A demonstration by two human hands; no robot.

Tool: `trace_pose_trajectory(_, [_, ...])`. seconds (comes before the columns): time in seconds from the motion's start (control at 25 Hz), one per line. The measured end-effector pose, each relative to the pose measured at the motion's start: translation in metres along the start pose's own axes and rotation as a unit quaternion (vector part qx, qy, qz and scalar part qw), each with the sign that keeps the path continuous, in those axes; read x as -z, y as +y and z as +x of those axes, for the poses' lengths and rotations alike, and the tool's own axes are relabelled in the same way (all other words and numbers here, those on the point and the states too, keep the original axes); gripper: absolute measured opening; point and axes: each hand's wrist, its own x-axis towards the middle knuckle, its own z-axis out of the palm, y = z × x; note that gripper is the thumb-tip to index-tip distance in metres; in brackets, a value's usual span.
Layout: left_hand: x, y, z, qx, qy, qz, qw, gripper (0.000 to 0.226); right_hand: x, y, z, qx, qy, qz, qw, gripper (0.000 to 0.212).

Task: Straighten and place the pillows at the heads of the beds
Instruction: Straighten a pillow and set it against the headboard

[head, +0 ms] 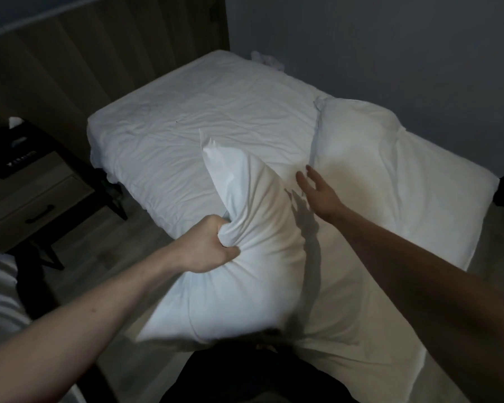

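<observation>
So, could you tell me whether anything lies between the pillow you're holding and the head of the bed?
Nothing visible does. The left hand grips the pillow over the bed's near edge, and the sheet up to the headboard lies bare, only wrinkled. A second pillow lies off to the right, beyond the open right hand.

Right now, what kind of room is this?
Probably a bedroom, perhaps a hotel room: a bed with a wrinkled white sheet against a wood-panelled headboard wall, a wooden nightstand with a dark drawer handle beside it, and a plump white pillow gripped by the left hand.
</observation>
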Motion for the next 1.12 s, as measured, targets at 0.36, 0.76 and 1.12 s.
trace_pose_trajectory(0.36, [-0.003,-0.014,-0.02,-0.008,0.042,-0.005,0.999,0.047,-0.021,0.006,-0.002,0.039,-0.049,-0.093,0.994,0.066])
trace_pose_trajectory(0.76, [0.057,-0.023,-0.022,-0.05,0.275,0.139,0.95,0.074,-0.073,0.007,-0.047,0.186,-0.092,-0.173,0.963,0.046])
trace_pose_trajectory(1.12, [0.099,-0.1,0.033,0.098,-0.16,0.257,0.948,0.063,-0.145,-0.034,-0.058,0.204,-0.221,-0.252,0.92,0.054])
